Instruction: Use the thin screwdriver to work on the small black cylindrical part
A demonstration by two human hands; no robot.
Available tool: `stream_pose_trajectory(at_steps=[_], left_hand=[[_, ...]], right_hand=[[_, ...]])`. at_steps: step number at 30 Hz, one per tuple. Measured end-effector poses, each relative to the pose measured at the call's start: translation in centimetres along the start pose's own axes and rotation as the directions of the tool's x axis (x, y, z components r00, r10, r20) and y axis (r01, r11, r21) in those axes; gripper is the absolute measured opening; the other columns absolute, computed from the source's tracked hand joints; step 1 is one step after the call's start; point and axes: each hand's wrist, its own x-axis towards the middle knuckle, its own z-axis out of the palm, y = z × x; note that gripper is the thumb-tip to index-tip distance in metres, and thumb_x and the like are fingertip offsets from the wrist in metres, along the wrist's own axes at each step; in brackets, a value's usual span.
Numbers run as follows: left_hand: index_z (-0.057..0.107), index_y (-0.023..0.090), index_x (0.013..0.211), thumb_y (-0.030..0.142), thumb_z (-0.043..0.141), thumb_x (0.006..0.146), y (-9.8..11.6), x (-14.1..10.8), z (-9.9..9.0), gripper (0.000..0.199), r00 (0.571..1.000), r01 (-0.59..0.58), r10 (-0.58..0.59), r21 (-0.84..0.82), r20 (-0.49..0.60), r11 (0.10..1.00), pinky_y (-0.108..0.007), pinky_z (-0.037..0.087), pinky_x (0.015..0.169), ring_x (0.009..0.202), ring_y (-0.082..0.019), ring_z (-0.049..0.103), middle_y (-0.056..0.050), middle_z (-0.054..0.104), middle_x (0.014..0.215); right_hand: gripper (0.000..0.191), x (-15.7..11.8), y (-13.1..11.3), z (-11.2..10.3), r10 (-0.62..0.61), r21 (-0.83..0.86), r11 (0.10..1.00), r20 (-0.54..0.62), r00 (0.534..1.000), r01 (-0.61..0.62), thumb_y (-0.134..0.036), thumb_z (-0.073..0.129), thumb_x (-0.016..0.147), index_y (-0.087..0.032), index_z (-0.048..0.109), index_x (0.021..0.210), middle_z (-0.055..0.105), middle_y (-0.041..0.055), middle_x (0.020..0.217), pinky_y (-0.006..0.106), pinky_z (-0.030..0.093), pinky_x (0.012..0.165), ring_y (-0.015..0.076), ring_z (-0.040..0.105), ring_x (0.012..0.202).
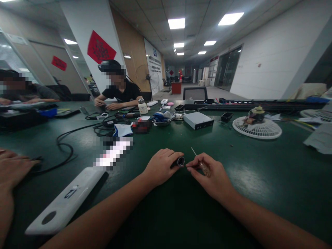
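Cylinder point(181, 161): small and dark, with a ringed open end; raised just above the near tabletop point(166, 214), between the hands.
Left hand point(162, 166): closed around the cylinder, thumb and fingers at its sides, open end showing toward the right hand point(215, 176).
Right hand: curled around the screwdriver point(205, 168), just beside the cylinder but apart from it; thumb and forefinger close to the rim (anything tiny between those fingertips, too small to tell).
Screwdriver: clear amber-tinted handle in the palm, thin shaft pointing up and away from the cylinder.
Good handling: probably best with a firm but light grip on the cylinder, open end well in sight, wrists steady low over the tabletop, and the shaft angled clear of the left fingertips.
Left side: long white case point(64, 200) lying aslant beside the left forearm; black cable point(58, 141) looped beyond.
Far side: pale box point(198, 120), then white fan guard point(256, 128) to the right.
Across the tabletop: seated person point(121, 90) in a black top.
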Motion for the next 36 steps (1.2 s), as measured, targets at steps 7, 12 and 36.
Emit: stream_pose_trajectory(at_steps=[7,12,36], left_hand=[[0.057,0.023,0.123,0.032,0.061,0.091,-0.1,0.0,0.0,0.034,0.999,-0.031,0.031,0.004,0.018,1.0,-0.038,0.044,0.086,0.101,-0.023,0.058,-0.005,0.065,0.11],[0.058,0.024,0.121,0.03,0.063,0.089,0.0,0.1,-0.2,0.033,0.995,-0.07,0.071,-0.015,0.069,0.997,-0.036,0.043,0.082,0.098,-0.022,0.059,-0.004,0.066,0.107],[0.061,0.024,0.12,0.033,0.064,0.089,0.3,0.0,-0.4,0.033,0.994,-0.073,0.082,-0.12,0.074,0.99,-0.036,0.045,0.084,0.096,-0.021,0.064,-0.004,0.07,0.104]], right_hand=[[0.017,-0.1,-0.1,-0.1,0.002,0.076,0.997,0.018,1.0,-0.004,-0.016,0.065,0.083,-0.024,0.05,0.086,0.074,0.0031,0.094,0.032,0.056,0.077,0.0202,0.072,0.091],[0.021,0.0,-0.1,0.1,0.041,0.135,0.99,-0.013,0.999,-0.038,-0.021,0.064,0.087,-0.024,0.044,0.082,0.074,0.0037,0.093,0.034,0.055,0.079,0.0218,0.072,0.095],[0.029,0.0,0.3,0.3,0.046,0.11,0.993,-0.001,0.999,-0.046,-0.015,0.064,0.082,-0.025,0.037,0.084,0.074,0.0056,0.095,0.038,0.056,0.082,0.023,0.072,0.091]])
